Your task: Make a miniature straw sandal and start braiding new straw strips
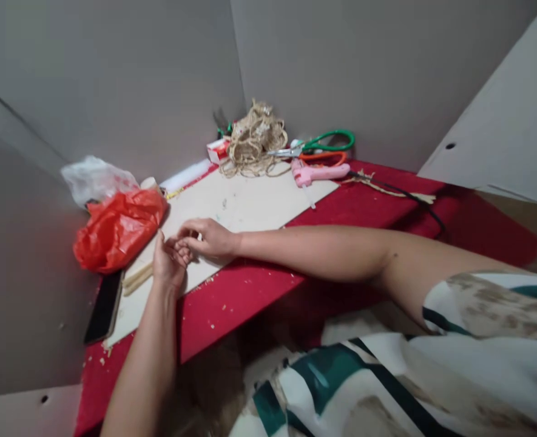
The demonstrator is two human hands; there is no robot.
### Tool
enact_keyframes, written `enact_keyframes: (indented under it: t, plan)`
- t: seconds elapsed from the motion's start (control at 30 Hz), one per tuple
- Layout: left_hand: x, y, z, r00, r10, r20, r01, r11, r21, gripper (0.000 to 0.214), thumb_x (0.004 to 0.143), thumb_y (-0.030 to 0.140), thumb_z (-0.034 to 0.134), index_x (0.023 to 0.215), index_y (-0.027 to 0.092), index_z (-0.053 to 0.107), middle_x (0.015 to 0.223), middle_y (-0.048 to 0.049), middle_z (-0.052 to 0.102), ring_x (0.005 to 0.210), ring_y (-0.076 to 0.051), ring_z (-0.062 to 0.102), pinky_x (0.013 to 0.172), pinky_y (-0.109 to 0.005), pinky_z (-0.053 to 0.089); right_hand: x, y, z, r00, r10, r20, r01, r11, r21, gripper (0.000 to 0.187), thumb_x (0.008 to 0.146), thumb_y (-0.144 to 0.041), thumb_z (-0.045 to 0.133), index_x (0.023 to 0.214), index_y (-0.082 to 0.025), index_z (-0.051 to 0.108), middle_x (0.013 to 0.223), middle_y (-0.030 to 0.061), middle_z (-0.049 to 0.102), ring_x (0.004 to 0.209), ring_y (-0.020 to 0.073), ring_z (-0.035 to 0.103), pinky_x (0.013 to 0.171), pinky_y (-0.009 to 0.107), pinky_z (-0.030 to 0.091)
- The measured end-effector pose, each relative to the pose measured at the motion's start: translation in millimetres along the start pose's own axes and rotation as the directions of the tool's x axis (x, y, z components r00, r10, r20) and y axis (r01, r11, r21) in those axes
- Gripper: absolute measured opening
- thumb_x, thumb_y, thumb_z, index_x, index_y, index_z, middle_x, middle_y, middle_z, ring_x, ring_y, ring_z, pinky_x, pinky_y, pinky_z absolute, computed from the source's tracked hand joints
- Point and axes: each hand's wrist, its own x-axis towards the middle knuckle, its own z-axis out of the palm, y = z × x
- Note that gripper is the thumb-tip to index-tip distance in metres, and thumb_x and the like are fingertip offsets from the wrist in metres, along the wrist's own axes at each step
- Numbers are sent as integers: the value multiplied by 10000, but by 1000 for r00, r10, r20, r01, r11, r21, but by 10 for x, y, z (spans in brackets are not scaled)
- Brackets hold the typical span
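Observation:
My left hand (170, 265) is turned palm up over the white board (254, 203), its thumb raised and its fingers curled. Against those fingertips rest the bent fingers of my right hand (211, 238), which comes in from the right. Both hands are closed, and anything small between the fingers is too hidden to make out. Beside my left hand lie pale beige strips (137, 280), partly covered by it. A red plastic bag (120, 230) is just beyond, to the left.
At the back lie a bundle of natural twine (255, 136), green-handled scissors (329, 142), orange-handled scissors (325, 159) and a pink glue gun (318, 174) with a cable. A dark phone (104, 308) lies at the left edge. Small scraps dot the red table cover (241, 297); grey panels (127, 79) enclose the back.

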Motion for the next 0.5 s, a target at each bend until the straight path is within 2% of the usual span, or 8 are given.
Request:
enact_keyframes:
  t: [0.1,0.23,0.5]
  plan:
    - [-13,-1,-27,999,8,38,-8,1000,1,459,931,488,443,720,129,635,576,-50,633,455,-121,585,456,-216,468,20,8,30,1000,-14,-2,14,1000,-25,119,787,-89,575,877,-146,630,842,38,656,745,133,582,745,268,467]
    - [-7,-7,-67,994,45,95,-45,999,6,488,965,454,383,776,108,670,599,-64,646,441,-105,561,454,-209,466,39,3,41,1000,-19,12,20,998,-55,123,790,-89,581,882,-138,646,851,49,671,747,141,595,758,273,466]
    - [74,-36,-124,996,48,75,-48,999,10,497,964,458,383,843,85,689,634,-90,675,452,-119,587,448,-217,475,37,22,81,1000,-25,-7,24,998,-50,184,784,-61,568,918,-136,670,871,36,684,708,118,581,771,262,453]
